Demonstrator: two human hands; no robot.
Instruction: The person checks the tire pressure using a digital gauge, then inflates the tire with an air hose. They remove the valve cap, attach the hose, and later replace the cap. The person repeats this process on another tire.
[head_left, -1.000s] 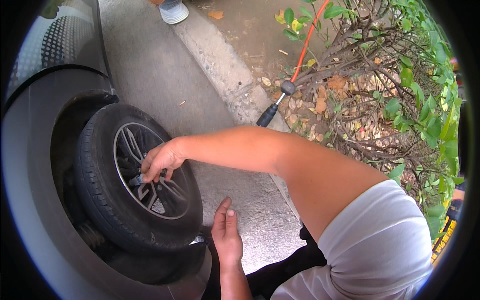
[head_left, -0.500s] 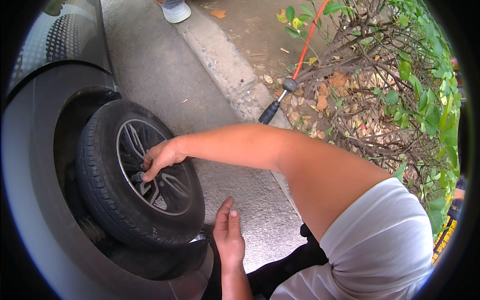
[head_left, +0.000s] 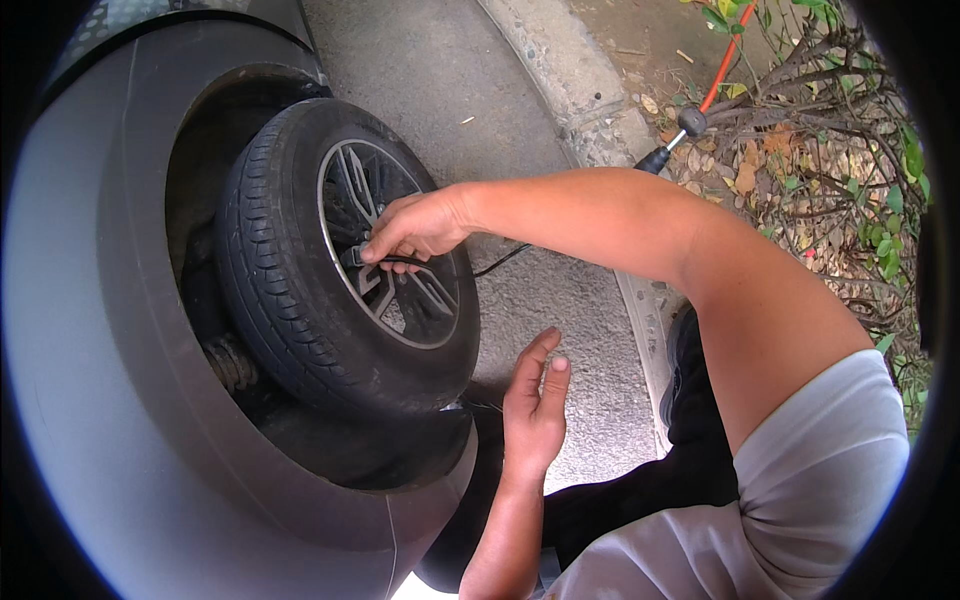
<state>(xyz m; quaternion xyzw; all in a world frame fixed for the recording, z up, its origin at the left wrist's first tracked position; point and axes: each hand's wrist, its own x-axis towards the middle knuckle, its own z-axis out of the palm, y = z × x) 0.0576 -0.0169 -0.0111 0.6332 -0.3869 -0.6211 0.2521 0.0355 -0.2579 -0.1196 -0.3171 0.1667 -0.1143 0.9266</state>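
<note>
A car wheel (head_left: 345, 376) with a black tyre and a black-and-silver spoked rim (head_left: 432, 290) sits turned outward in the wheel arch of a grey car. My right hand (head_left: 415, 228) reaches over from the right to the rim's centre. Its fingers are closed on a thin black cord (head_left: 492, 268), which trails out to the right beneath my forearm. At the fingertips is a small dark end piece (head_left: 352, 256), partly covered by the thumb. Below the wheel's right edge, my left hand (head_left: 535, 415) is held in the air, fingers apart and nothing in it.
The grey car body (head_left: 105, 330) fills the left side. A concrete curb (head_left: 570, 70) runs behind my right arm. Past it are dry leaves, bushes (head_left: 895, 225) and an orange-red line (head_left: 728, 62) ending at a round dark joint with a black handle (head_left: 653, 160).
The view has shifted, so the wheel sits higher and farther right. The black cord in my right hand now shows. My left hand remains raised and open.
</note>
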